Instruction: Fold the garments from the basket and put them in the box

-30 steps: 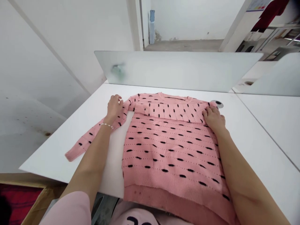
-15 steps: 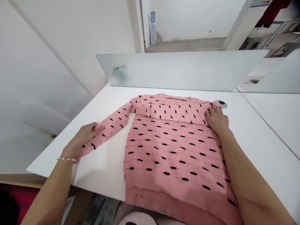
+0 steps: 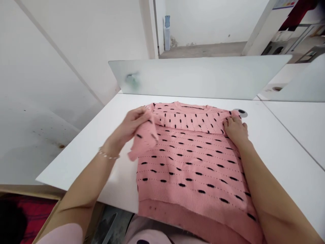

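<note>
A pink sweater (image 3: pixel 188 159) with black dashes lies on the white table, its neckline away from me and its ribbed hem hanging over the near edge. One sleeve is folded flat across the chest. My left hand (image 3: pixel 134 123) is closed on the other sleeve (image 3: pixel 146 135), holding it raised beside the left shoulder, with the cuff end dangling and slightly blurred. On the right shoulder, my right hand (image 3: pixel 236 128) rests with its fingers lying flat over the knit.
Behind the white table (image 3: pixel 284 145) stands a frosted divider (image 3: pixel 203 76). A cable hole (image 3: pixel 241 113) sits near the right shoulder. Below the left edge is a cardboard box (image 3: pixel 30 190) with red checked cloth (image 3: pixel 38 211). A wall (image 3: pixel 50 84) rises on the left.
My left hand has lifted the sleeve off the table and carried it up and right to the sweater's left shoulder. My right hand stays on the right shoulder.
</note>
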`<state>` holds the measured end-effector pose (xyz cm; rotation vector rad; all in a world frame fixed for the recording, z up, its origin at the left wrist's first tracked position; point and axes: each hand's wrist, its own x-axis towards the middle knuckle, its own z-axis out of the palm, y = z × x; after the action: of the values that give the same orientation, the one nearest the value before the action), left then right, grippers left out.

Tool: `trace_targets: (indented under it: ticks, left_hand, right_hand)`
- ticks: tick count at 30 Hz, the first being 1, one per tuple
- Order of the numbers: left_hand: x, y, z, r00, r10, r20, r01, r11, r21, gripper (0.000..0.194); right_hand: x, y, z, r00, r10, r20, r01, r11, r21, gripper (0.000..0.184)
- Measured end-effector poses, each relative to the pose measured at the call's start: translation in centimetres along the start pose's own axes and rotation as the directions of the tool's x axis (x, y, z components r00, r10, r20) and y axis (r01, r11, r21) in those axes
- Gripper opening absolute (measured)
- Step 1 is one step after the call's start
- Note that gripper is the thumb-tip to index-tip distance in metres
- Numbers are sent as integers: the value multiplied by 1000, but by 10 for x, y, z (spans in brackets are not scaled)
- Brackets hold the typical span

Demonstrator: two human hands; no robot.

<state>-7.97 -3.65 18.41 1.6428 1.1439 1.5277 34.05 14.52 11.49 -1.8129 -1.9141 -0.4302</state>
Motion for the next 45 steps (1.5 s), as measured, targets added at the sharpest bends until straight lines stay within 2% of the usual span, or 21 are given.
trace_targets:
  ticks: [2, 4, 6, 8, 10, 13, 15, 19, 22, 24, 29, 31, 33, 36, 39, 41, 45]
  left_hand:
    - [16, -8, 42, 995, 24, 95, -12, 991, -132, 35]
    - [25, -25, 79, 980, 15, 198, 34, 969, -243, 29]
    - [28, -47, 109, 956, -14, 293, 96, 959, -267, 24]
    - [26, -67, 129, 937, -62, 345, 155, 956, -249, 25]
    - [20, -80, 137, 930, -95, 354, 185, 955, -231, 27]
    - [15, -86, 132, 950, -63, 305, 131, 969, -208, 20]
    - [18, -86, 122, 971, -23, 238, 69, 980, -189, 15]
    - [33, -98, 98, 998, 55, 27, -54, 998, -33, 6]
    - [42, -112, 87, 992, 90, -83, -78, 986, 144, 8]
    - [44, -118, 84, 991, 91, -93, -70, 974, 215, 9]
    - [39, -113, 88, 985, 172, 2, -163, 932, 325, 11]
    - [37, -109, 90, 979, 202, 39, -203, 914, 353, 10]
    - [35, -107, 91, 971, 232, 55, -235, 894, 382, 10]
    - [33, -105, 93, 960, 273, 58, -271, 861, 431, 9]
    - [33, -106, 92, 950, 310, 40, -284, 805, 521, 10]
    - [35, -106, 89, 940, 341, 14, -275, 734, 621, 15]
    - [43, -112, 76, 945, 327, -34, -175, 588, 790, 30]
  right_hand:
    - [0, -2, -2, 1000, -11, -6, 11, 1000, 1, 50]
    - [-1, -4, -4, 1000, -29, 1, 29, 1000, 9, 49]
    - [-1, -9, -9, 998, -59, 16, 59, 998, 32, 45]
    - [-1, -17, -14, 996, -88, 26, 85, 992, 97, 41]
    - [-2, -30, -22, 994, -100, 34, 93, 980, 176, 38]
    - [-7, -56, -33, 985, -138, 107, 106, 958, 267, 28]
    - [-13, -74, -40, 957, -208, 204, 133, 935, 328, 25]
    - [-29, -98, -46, 867, -361, 342, 195, 880, 434, 46]
    - [-33, -98, -46, 854, -369, 366, 194, 880, 434, 47]
    - [-31, -92, -46, 852, -342, 396, 165, 893, 418, 48]
    - [-23, -81, -55, 741, -408, 534, 173, 884, 435, 48]
    - [-22, -81, -64, 726, -433, 534, 172, 866, 469, 49]
    - [-23, -82, -74, 764, -412, 496, 124, 849, 514, 47]
    - [-24, -79, -89, 852, -315, 418, -10, 789, 614, 44]
    - [-20, -71, -94, 917, -219, 334, -103, 679, 727, 36]
    - [-15, -62, -92, 956, -129, 263, -140, 588, 797, 28]
    - [-3, -40, -87, 989, 49, 141, -148, 440, 886, 19]
